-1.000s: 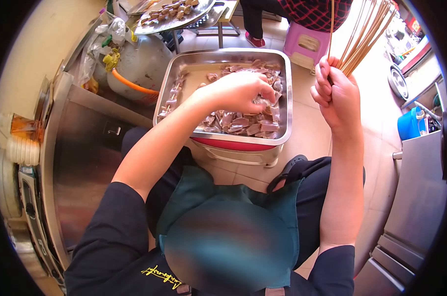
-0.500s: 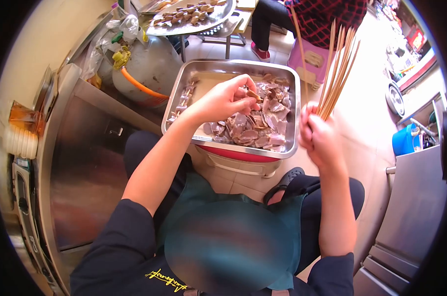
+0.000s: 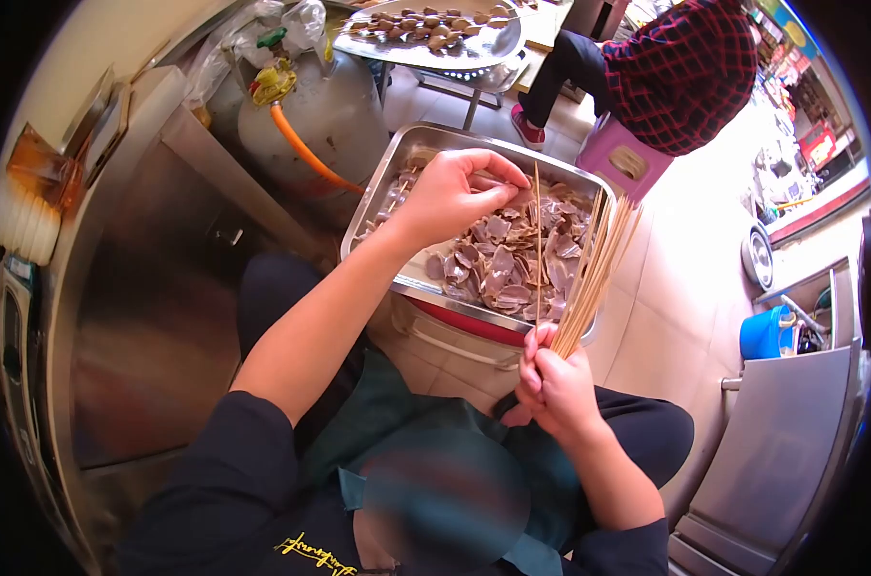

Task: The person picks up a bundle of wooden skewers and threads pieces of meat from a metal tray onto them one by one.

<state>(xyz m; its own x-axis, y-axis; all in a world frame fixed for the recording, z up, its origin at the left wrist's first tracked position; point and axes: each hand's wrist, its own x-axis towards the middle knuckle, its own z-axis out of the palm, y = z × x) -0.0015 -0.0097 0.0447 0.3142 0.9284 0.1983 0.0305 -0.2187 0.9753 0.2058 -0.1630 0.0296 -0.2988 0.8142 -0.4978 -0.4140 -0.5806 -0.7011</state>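
Your right hand (image 3: 554, 384) grips the bamboo skewers (image 3: 589, 278) tight; your left hand's (image 3: 455, 192) fingers pinch shut over the meat slices (image 3: 503, 259) in the steel tray (image 3: 378, 192), contents unclear.

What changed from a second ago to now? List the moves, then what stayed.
The right hand dropped from up beside the tray toward the lap, still gripping the bamboo skewers. The left hand lifted from the meat pieces, fingers pinched. The steel tray and gas cylinder stayed put.

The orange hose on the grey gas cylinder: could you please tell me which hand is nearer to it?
Left. The left hand is over the steel tray beside the orange hose; the right hand holds bamboo skewers near the lap.
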